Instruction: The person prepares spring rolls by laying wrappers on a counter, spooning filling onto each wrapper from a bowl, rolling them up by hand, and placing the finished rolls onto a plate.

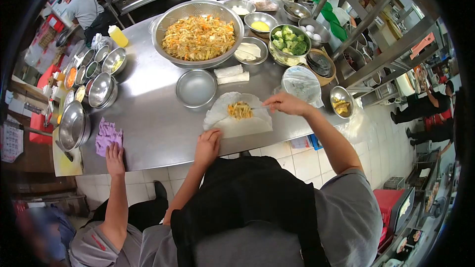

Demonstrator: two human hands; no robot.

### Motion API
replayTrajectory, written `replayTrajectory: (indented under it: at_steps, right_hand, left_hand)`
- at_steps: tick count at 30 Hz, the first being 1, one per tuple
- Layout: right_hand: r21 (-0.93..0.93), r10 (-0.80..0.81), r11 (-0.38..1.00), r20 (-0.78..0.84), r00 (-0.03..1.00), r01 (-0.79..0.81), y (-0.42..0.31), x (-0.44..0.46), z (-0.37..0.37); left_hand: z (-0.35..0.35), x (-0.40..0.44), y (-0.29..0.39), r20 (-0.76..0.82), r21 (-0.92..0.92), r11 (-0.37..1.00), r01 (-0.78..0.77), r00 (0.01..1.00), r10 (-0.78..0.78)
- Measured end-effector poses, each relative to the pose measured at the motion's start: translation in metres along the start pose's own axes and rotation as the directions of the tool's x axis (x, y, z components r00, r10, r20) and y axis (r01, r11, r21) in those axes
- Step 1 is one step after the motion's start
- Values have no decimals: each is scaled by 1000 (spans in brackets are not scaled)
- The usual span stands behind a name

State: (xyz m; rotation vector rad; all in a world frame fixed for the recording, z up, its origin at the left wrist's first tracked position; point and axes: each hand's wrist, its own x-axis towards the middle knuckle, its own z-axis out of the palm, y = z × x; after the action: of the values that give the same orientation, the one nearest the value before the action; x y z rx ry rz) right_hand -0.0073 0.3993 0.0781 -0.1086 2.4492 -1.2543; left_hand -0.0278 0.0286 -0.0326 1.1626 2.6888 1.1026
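Note:
A thin, pale spring roll wrapper point(247, 129) lies on the steel table in front of me. On its middle sits a small heap of shredded vegetable filling point(239, 110). My right hand point(288, 104) is closed around the handle of a slim metal utensil point(258, 108), whose tip reaches the filling; its head is hidden there. At the wrapper's near left edge, my left hand point(208, 142) has its fingers curled together on the sheet. Just beyond are a metal bowl of water point(196, 88) and two pale finished rolls point(231, 75).
A large colander of noodle-like shredded filling point(199, 38) stands at the back. Bowls of broccoli point(289, 41), eggs point(310, 30) and yellow liquid point(260, 25) crowd the right. A co-worker's hand point(115, 159) rests on a purple cloth point(107, 137) at left, near stacked metal bowls point(102, 89).

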Motion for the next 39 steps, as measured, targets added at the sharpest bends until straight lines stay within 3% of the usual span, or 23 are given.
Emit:
replayTrajectory:
  at_steps: [6,9,18,21,24,27,33,39]
  right_hand:
    - [-136,20,990,-170,985,-44,19,-7,53]
    - [-297,-54,954,-288,956,-35,8,-12,68]
    - [-432,-187,902,-384,904,3,5,-27,94]
    - [-358,-159,934,-418,894,-1,0,-33,95]
    - [-126,-58,992,-467,882,-1,-6,-39,90]
    - [-79,52,992,-476,878,-101,-16,-54,81]
    - [-92,43,990,-513,857,-105,-8,-73,91]
    - [-160,88,963,-579,811,-219,-4,-69,110]
  left_hand:
    - [-3,2,5,-9,-4,1000,29,1000,-29]
    - [-2,1,6,-24,18,1000,18,1000,-18]
    - [5,6,9,-66,7,991,133,989,-132]
    - [2,18,18,-115,47,995,91,990,-85]
    - [-2,35,31,-145,72,997,19,989,-8]
    - [-3,49,40,-92,100,995,11,996,-1]
    - [16,63,37,-5,148,986,-75,997,76]
    - [29,69,28,-68,232,972,-42,996,60]
